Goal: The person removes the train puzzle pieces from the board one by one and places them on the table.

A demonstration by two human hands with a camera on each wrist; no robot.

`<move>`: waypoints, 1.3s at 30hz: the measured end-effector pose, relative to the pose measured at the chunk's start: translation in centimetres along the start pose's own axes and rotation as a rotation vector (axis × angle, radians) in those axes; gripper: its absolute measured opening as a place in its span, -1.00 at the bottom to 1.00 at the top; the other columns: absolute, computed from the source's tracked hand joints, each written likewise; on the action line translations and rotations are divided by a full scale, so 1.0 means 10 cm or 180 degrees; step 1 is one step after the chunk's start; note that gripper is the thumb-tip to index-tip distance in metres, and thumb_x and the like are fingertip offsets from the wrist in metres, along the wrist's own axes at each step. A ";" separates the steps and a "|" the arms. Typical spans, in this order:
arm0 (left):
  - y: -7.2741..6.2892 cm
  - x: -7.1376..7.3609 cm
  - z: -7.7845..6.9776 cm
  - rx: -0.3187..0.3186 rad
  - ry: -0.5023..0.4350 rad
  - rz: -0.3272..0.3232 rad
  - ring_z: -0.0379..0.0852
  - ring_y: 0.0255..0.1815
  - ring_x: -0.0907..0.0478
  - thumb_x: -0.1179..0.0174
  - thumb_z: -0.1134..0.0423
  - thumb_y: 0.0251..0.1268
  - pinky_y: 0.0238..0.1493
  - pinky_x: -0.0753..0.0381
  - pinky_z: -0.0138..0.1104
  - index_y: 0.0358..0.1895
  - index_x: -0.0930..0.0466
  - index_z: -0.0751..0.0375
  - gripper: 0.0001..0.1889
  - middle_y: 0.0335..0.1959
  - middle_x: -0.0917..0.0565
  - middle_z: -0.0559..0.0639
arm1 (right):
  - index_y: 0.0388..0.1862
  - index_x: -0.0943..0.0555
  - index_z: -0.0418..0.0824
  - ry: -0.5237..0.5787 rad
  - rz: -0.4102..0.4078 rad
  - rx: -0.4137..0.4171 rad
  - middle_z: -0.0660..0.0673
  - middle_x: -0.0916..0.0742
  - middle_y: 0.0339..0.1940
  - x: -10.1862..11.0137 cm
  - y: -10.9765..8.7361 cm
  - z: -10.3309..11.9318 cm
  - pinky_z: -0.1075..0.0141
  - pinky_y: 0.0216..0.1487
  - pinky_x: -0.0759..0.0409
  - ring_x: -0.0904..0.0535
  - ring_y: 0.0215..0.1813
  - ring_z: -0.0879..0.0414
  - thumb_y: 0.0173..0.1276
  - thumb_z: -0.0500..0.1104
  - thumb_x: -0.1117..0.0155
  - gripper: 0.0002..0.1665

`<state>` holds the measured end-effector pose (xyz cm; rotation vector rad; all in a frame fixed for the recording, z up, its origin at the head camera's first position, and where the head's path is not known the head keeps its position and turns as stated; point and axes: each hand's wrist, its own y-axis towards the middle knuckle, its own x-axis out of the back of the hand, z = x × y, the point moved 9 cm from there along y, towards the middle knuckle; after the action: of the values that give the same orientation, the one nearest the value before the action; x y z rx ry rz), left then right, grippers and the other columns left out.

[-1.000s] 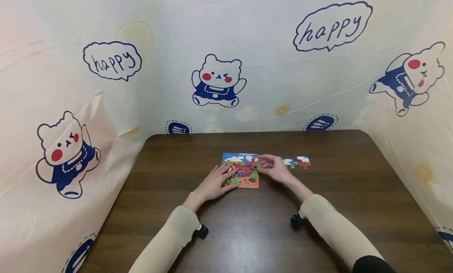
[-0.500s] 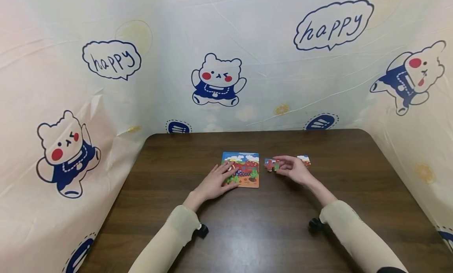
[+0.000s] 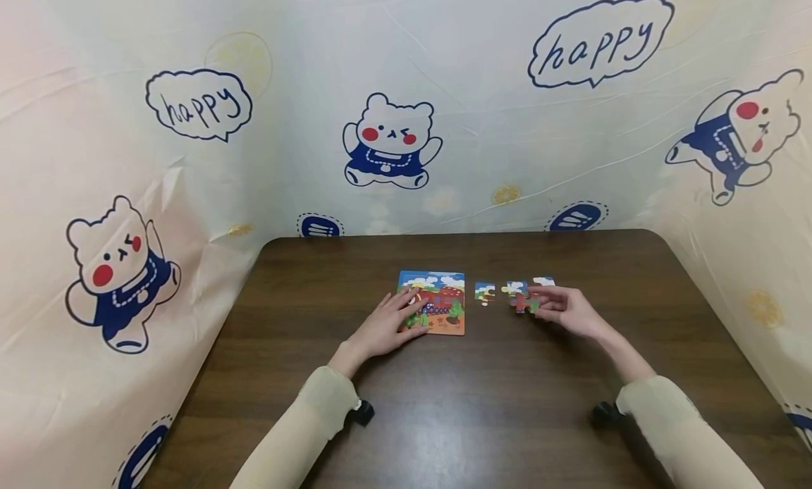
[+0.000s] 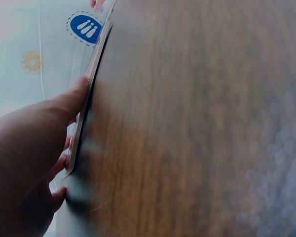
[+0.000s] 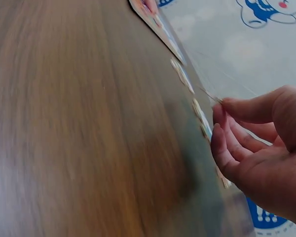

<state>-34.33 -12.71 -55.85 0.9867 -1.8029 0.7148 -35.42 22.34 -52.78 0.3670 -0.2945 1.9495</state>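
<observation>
Since prev frame R hand [image 3: 567, 309] has swung right, away from puzzle board [image 3: 438, 302] — now pinching a red piece [image 3: 521, 302] by loose pieces [image 3: 485, 292] on counter [image 3: 571, 376]. L hand [image 3: 387, 327] lies flat, fingers straight, steadying board. Step: sorting pieces — next likely needs setting it down clear.

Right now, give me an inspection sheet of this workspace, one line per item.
Surface: dark wooden table, bare around the puzzle.
Job's things: puzzle board flat at the centre; loose pieces to its right: one small piece alone, a red-and-green piece at the right fingertips, others just behind it.
Clutter: nothing seen.
Grippers: left hand rests flat on the board's left part, fingers straight; right hand pinches the red-and-green piece.
Cables: nothing seen; a small black device sits under each wrist.
Surroundings: printed sheet with bears and "happy" bubbles walls three sides.
</observation>
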 end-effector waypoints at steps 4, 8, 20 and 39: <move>0.00 0.00 0.01 0.0003 -0.0020 -0.0013 0.13 0.89 -0.01 -0.17 -0.28 0.65 0.86 0.05 0.22 0.74 -0.32 -0.09 -0.25 0.85 -0.16 0.03 | 0.52 -0.47 -0.58 -0.0146 0.0089 -0.0138 -0.54 -0.74 0.18 0.10 -0.09 -0.07 0.53 -0.04 -0.72 -0.70 -0.07 0.38 0.58 -0.41 -0.33 -0.40; -0.01 -0.01 0.02 0.0042 -0.0017 0.0026 0.13 0.89 -0.01 -0.17 -0.30 0.64 0.87 0.07 0.20 0.75 -0.31 -0.11 -0.24 0.85 -0.15 0.02 | 0.51 -0.50 -0.56 -0.0384 0.0160 -0.0227 -0.43 -0.77 0.07 0.19 -0.14 -0.16 0.52 -0.06 -0.71 -0.68 -0.10 0.26 0.57 -0.34 -0.37 -0.38; 0.01 -0.04 0.05 0.0085 -0.0015 0.0071 0.09 0.90 0.03 -0.15 -0.33 0.64 0.88 0.12 0.17 0.76 -0.28 -0.13 -0.22 0.87 -0.10 -0.02 | 0.38 -0.67 -0.44 -0.0815 0.0144 0.0163 -0.16 -0.76 -0.25 0.35 -0.19 -0.34 0.43 -0.24 -0.65 -0.61 -0.28 0.13 0.45 -0.24 -0.53 -0.42; 0.01 -0.05 0.06 0.0097 -0.0043 0.0026 0.10 0.90 0.00 -0.15 -0.34 0.63 0.88 0.11 0.17 0.76 -0.28 -0.16 -0.22 0.86 -0.13 0.00 | 0.39 -0.62 -0.52 -0.1353 -0.0216 -0.0266 -0.18 -0.71 -0.23 0.28 -0.30 -0.18 0.41 -0.25 -0.50 -0.55 -0.18 0.03 0.43 -0.34 -0.52 -0.40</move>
<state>-34.56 -12.94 -56.58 1.0070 -1.8135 0.7444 -33.91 26.51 -53.28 0.7275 -0.6272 1.7740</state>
